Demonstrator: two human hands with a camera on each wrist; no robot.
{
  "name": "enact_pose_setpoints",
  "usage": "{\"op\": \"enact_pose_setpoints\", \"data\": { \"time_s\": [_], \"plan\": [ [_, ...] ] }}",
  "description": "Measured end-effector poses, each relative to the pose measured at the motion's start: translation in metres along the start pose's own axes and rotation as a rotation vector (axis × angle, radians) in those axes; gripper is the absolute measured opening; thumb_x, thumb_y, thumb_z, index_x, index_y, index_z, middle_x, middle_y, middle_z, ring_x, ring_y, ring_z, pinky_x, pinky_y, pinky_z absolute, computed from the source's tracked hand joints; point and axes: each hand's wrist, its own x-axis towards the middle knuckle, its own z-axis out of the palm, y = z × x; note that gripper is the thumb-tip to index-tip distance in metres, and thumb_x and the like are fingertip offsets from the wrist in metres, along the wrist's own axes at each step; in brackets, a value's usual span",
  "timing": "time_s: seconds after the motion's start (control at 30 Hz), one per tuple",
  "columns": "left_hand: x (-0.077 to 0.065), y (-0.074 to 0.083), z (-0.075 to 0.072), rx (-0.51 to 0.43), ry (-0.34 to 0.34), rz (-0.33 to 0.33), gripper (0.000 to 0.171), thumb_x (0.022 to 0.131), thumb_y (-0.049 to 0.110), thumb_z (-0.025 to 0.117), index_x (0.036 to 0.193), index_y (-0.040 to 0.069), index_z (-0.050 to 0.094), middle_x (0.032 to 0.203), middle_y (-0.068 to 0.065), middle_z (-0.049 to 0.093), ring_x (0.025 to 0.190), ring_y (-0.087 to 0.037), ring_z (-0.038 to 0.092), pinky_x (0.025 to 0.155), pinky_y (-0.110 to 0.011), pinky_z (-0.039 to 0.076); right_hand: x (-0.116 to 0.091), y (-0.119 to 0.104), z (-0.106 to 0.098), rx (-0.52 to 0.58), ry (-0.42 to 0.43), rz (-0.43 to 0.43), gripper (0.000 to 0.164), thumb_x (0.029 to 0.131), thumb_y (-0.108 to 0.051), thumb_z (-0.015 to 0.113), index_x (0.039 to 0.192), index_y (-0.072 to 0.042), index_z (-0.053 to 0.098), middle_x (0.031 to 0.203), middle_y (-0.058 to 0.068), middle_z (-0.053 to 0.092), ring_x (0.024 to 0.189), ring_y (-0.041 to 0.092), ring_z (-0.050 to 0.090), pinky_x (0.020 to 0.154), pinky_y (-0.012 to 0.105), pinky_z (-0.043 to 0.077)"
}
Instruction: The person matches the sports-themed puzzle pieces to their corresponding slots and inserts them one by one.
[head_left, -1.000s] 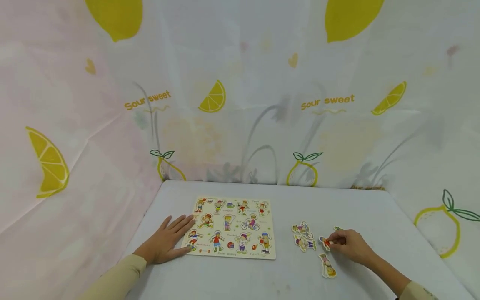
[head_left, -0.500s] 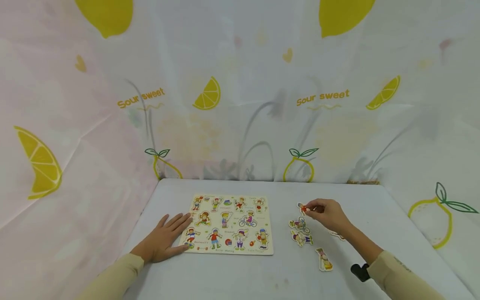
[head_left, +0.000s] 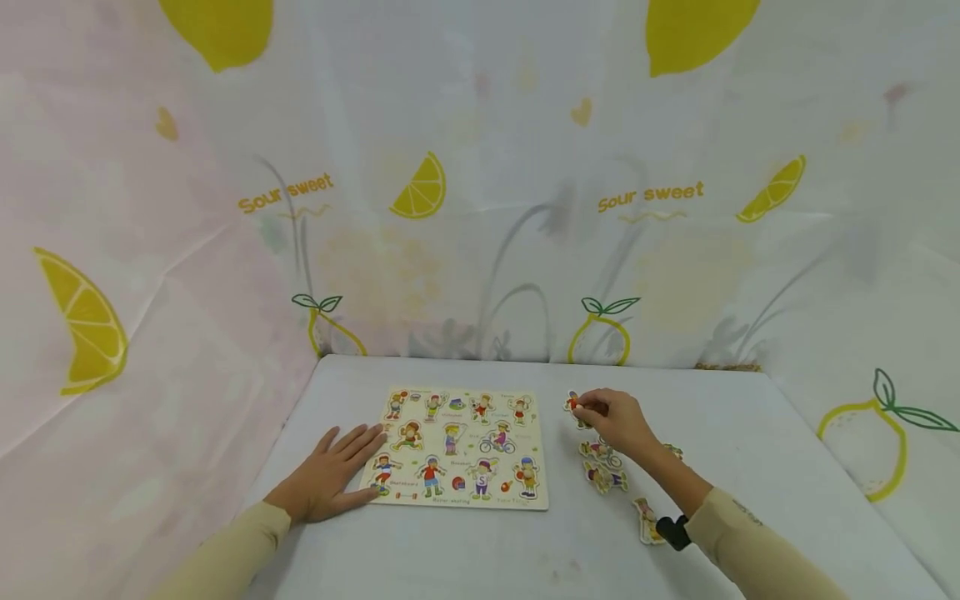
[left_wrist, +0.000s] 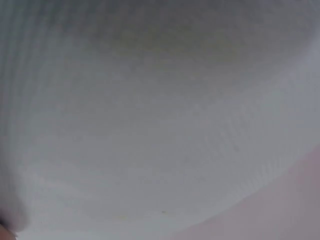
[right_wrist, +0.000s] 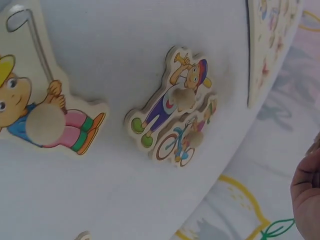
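In the head view my left hand [head_left: 330,477] lies with straight fingers over the left edge of the puzzle board [head_left: 468,501], which shows printed sports figures. My right hand [head_left: 617,421] pinches a puzzle piece [head_left: 572,402] of a child in red, right of the board's upper corner; the fingers hide part of it. Below that hand lie a cyclist piece [head_left: 598,452] and a baseball-player piece [head_left: 603,478], close together. A golfer piece [head_left: 647,523] lies nearer the front, partly covered by the wrist camera. The right wrist view shows wooden knobs on the golfer piece [right_wrist: 80,120] and others.
Another piece [head_left: 672,450] peeks out behind the right forearm. The white table [head_left: 450,550] meets a lemon-print cloth [head_left: 480,275] at the back and sides. The left wrist view is blurred, mostly pale surface.
My right hand has carried the red-clad puzzle piece up and left from the loose pieces toward the board's right side. The left hand stays on the board.
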Motion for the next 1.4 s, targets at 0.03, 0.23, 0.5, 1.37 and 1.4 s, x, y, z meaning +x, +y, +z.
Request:
{"op": "enact_pose_setpoints", "data": {
  "time_s": [0.03,0.23,0.5,1.37,1.4],
  "plan": [
    [-0.001,0.000,0.000,0.004,-0.005,-0.005,0.083,0.092,0.065,0.051,0.155,0.014,0.032,0.162,-0.005,0.032,0.146,-0.033,0.035,0.112,-0.066,0.024,0.001,-0.002,0.003,0.003,-0.009,-0.003,0.010,0.089,-0.011,0.072,0.095,-0.002,0.073,0.083,0.005,0.071,0.068,0.008,0.060,0.058,0.022,0.051],
    [-0.001,0.001,-0.002,0.031,-0.058,-0.019,0.084,0.093,0.068,0.046,0.157,0.017,0.028,0.164,-0.002,0.028,0.149,-0.030,0.031,0.115,-0.065,0.022,0.007,-0.015,0.024,0.005,-0.076,-0.008,0.010,0.088,-0.011,0.074,0.094,-0.004,0.071,0.083,0.003,0.067,0.071,0.009,0.058,0.058,0.022,0.049],
    [0.003,-0.002,-0.001,0.032,-0.034,0.003,0.083,0.094,0.067,0.046,0.156,0.016,0.030,0.163,-0.004,0.029,0.147,-0.032,0.033,0.114,-0.065,0.024,0.014,-0.032,0.051,-0.013,-0.102,-0.118,0.008,0.086,-0.012,0.076,0.092,-0.008,0.073,0.083,-0.001,0.062,0.075,0.008,0.056,0.064,0.023,0.048],
    [0.004,-0.001,-0.003,0.044,-0.060,-0.007,0.082,0.094,0.066,0.046,0.157,0.016,0.028,0.163,-0.004,0.029,0.148,-0.032,0.032,0.115,-0.065,0.023,0.016,-0.084,0.149,0.063,-0.350,-0.073,0.009,0.088,-0.018,0.075,0.084,-0.010,0.073,0.086,0.000,0.063,0.070,0.007,0.053,0.060,0.022,0.047],
    [0.004,-0.001,-0.003,0.041,-0.061,-0.008,0.082,0.094,0.066,0.046,0.157,0.016,0.028,0.163,-0.004,0.029,0.148,-0.032,0.032,0.115,-0.065,0.022,0.015,-0.087,0.154,0.056,-0.363,-0.077,0.010,0.088,-0.018,0.075,0.082,-0.011,0.073,0.084,0.000,0.063,0.069,0.007,0.053,0.060,0.022,0.047]
  ]
}}
